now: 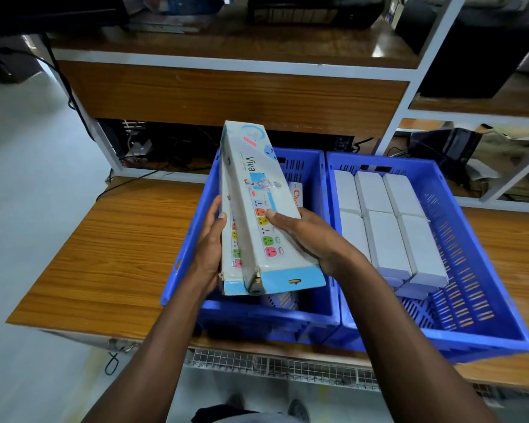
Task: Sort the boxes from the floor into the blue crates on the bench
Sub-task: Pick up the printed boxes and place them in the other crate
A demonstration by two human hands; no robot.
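**Two long boxes held above the left crate**

We grip two long white cardboard boxes (pixel 257 209) with both hands, left hand (pixel 209 242) and right hand (pixel 306 236), above the left blue plastic crate (pixel 315 239). Beside it, the right blue plastic crate (pixel 471 270) holds small white boxes (pixel 388 236).

This looks like a stockroom or back room of an electronics shop: white metal racking (pixel 409 96) with wood-grain shelves, a low wooden bench (pixel 110 254), and blue plastic crates (pixel 486 270) filled with rows of plain white boxes (pixel 388 239). Retail-packed power-strip boxes (pixel 266 215), black cables (pixel 171 157) and equipment tucked under the shelf.
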